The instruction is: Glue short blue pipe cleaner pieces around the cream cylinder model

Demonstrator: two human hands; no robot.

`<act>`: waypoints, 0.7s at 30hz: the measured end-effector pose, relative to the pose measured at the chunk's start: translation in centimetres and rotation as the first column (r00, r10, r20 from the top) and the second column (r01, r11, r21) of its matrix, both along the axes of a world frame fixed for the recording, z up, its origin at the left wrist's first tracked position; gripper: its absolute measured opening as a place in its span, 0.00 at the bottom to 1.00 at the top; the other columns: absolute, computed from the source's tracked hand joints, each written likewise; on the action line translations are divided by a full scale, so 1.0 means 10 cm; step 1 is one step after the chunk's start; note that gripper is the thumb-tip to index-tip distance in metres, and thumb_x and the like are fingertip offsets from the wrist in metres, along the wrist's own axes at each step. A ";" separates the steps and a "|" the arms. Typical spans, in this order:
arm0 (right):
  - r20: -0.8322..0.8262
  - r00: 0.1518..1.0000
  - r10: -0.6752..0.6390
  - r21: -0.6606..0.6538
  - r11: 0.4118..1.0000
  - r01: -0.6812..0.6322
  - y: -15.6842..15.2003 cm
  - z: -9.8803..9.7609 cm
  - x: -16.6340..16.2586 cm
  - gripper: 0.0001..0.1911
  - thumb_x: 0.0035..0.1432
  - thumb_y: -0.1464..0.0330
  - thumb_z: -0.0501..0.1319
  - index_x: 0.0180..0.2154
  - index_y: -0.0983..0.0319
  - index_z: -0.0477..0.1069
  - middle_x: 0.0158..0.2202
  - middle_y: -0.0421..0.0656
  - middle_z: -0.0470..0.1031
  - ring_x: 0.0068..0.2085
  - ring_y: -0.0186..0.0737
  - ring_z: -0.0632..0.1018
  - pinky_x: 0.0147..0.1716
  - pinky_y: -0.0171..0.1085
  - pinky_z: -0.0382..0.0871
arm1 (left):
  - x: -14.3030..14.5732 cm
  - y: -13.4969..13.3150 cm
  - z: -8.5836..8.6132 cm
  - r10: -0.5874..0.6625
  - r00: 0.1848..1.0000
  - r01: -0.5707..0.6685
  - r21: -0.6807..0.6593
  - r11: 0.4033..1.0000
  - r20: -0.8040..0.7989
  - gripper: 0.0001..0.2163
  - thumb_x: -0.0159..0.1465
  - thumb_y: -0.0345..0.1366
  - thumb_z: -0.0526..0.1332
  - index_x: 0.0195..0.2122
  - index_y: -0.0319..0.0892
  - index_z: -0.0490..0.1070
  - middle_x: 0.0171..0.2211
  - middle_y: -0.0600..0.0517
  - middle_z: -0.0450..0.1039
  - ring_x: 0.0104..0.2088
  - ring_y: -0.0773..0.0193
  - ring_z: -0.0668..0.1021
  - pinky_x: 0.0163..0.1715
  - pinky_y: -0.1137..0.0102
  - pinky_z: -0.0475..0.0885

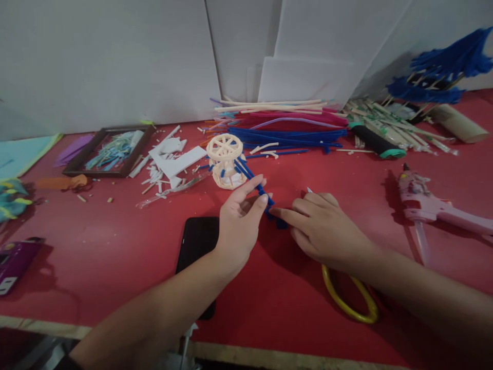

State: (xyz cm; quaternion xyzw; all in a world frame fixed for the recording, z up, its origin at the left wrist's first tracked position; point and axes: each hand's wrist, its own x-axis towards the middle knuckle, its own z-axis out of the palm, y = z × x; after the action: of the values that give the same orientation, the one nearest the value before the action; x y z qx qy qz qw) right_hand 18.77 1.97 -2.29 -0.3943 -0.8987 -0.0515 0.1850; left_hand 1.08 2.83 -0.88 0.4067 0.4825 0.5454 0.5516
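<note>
A yellow loop handle [368,317] shows just nearer than the right hand [319,226]; a phone [196,241] lies by the left hand [241,221]. The right index finger extends to the near end of a blue piece [270,202], other fingers curled, their grip hidden. Left thumb and fingers pinch it over the red table [127,246], its long axis slanting far-left toward a cream wheel-topped model [225,147].

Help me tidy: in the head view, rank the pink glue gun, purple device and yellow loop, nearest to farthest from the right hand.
1. Yellow loop, just below the right hand.
2. Pink glue gun, on the right.
3. Purple device, at far left.
</note>
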 end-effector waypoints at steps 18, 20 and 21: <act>-0.557 0.732 -0.391 -0.522 0.851 0.057 -0.05 0.28 -0.03 0.12 0.58 0.61 0.60 0.28 0.58 0.78 0.24 0.38 0.78 0.23 0.33 0.74 0.22 0.32 0.63 | 0.02 -0.08 0.04 -0.196 0.980 0.196 -0.033 0.980 -0.011 0.18 0.55 0.35 0.72 0.48 0.48 0.80 0.35 0.51 0.84 0.34 0.60 0.84 0.39 0.65 0.80; -0.548 0.731 -0.407 -0.539 0.840 0.063 -0.06 0.28 -0.03 0.12 0.57 0.62 0.59 0.27 0.57 0.79 0.22 0.38 0.78 0.21 0.32 0.73 0.21 0.32 0.62 | 0.03 -0.09 0.05 -0.199 0.980 0.197 -0.047 0.979 -0.032 0.18 0.55 0.35 0.72 0.48 0.49 0.80 0.31 0.52 0.84 0.32 0.60 0.83 0.38 0.65 0.80; -0.544 0.735 -0.405 -0.539 0.840 0.064 -0.06 0.28 -0.03 0.12 0.56 0.62 0.59 0.27 0.57 0.79 0.21 0.37 0.77 0.21 0.32 0.72 0.20 0.32 0.62 | 0.03 -0.09 0.06 -0.201 0.979 0.199 -0.054 0.979 -0.043 0.18 0.55 0.34 0.72 0.47 0.49 0.80 0.30 0.53 0.83 0.31 0.60 0.83 0.37 0.65 0.80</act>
State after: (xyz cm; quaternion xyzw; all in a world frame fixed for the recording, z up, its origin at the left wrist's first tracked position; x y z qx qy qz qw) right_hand 18.50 1.40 0.55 -0.5352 -0.7045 0.2889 0.3658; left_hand 1.33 1.93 -0.31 0.4523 0.4655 0.4654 0.6018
